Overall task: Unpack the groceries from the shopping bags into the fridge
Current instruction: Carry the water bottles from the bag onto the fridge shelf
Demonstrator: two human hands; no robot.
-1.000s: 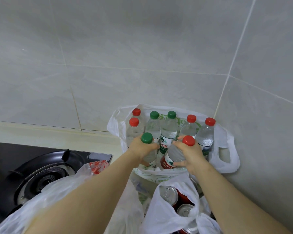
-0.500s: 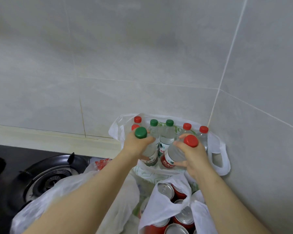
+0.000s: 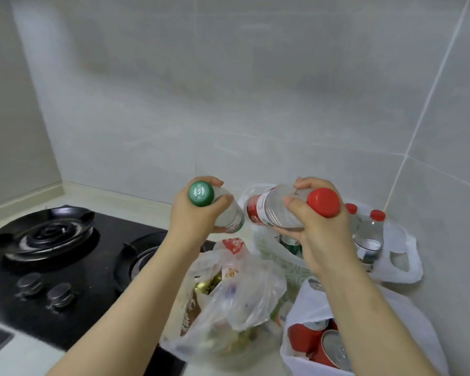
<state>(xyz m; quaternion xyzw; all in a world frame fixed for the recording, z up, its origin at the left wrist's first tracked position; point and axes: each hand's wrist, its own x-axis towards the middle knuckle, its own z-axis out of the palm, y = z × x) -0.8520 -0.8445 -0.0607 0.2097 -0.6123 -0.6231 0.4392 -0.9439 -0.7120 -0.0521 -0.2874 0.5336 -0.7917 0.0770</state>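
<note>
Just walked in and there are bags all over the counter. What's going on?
A person's left hand grips a green-capped bottle and the right hand a red-capped bottle, both held clear of the white bag in the corner, where more bottles stand. A bag of cans and a clear bag sit nearer, beside the stove.

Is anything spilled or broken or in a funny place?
Nothing looks spilled or broken. One odd thing: the clear plastic shopping bag slumps over the edge of the black gas hob, close to a burner.

Green cap (image 3: 200, 194), red cap (image 3: 323, 202), black stove (image 3: 65, 256), grey tiles (image 3: 228, 90).
</note>
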